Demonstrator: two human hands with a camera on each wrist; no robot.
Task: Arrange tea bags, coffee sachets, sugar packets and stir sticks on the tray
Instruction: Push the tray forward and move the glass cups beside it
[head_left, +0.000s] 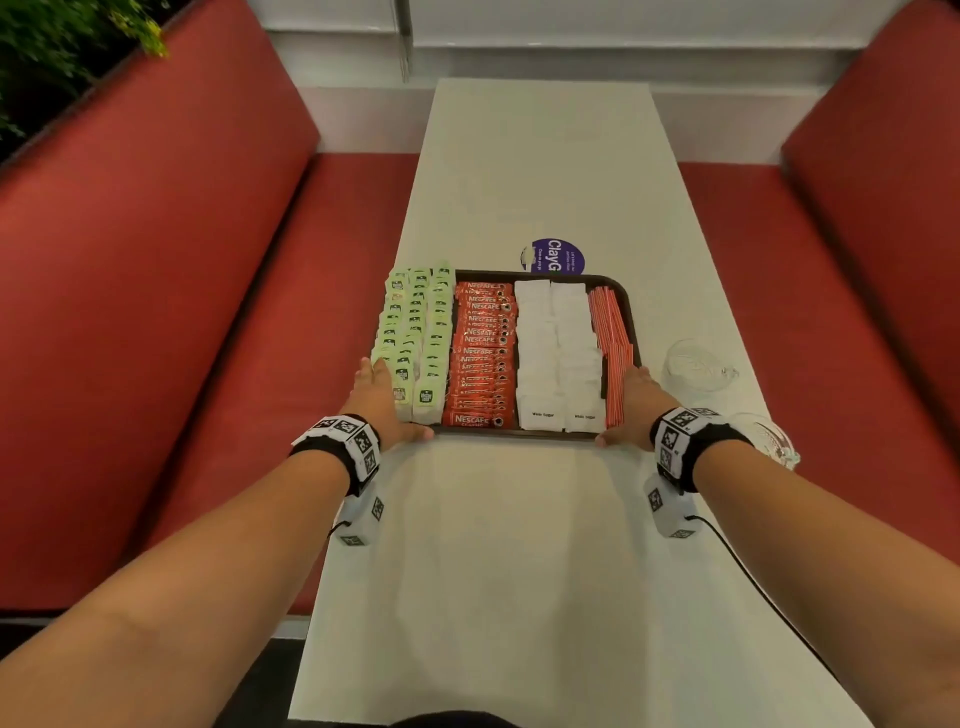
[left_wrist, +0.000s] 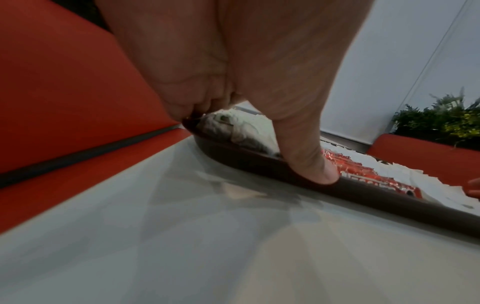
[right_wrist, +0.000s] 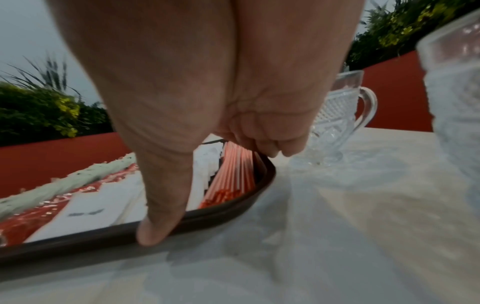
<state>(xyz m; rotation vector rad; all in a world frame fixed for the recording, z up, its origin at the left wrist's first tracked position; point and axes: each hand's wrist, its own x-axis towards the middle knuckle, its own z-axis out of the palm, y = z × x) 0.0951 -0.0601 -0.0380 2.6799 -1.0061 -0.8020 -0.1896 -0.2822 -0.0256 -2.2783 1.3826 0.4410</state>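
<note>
Evidently I have my left hand (head_left: 375, 400) and right hand (head_left: 635, 406) grasping the near corners of the tray (head_left: 631, 306), thumbs on the front rim and fingers along the sides, probably to square it on the table (head_left: 519, 545) without disturbing the rows: tea bags (head_left: 415, 338), coffee sachets (head_left: 483, 353), sugar packets (head_left: 558, 353), stir sticks (head_left: 613, 338). Only the right wrist camera shows the fingers (right_wrist: 270, 142) curled over the rim beside a glass cup (right_wrist: 335, 123).

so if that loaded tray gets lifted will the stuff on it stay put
Probably not if tilted: the tray has a low rim, and the overlapping coffee sachets look glossy, so they may slide. The stir sticks lie loose and could roll. The tray itself looks stiff.
</note>
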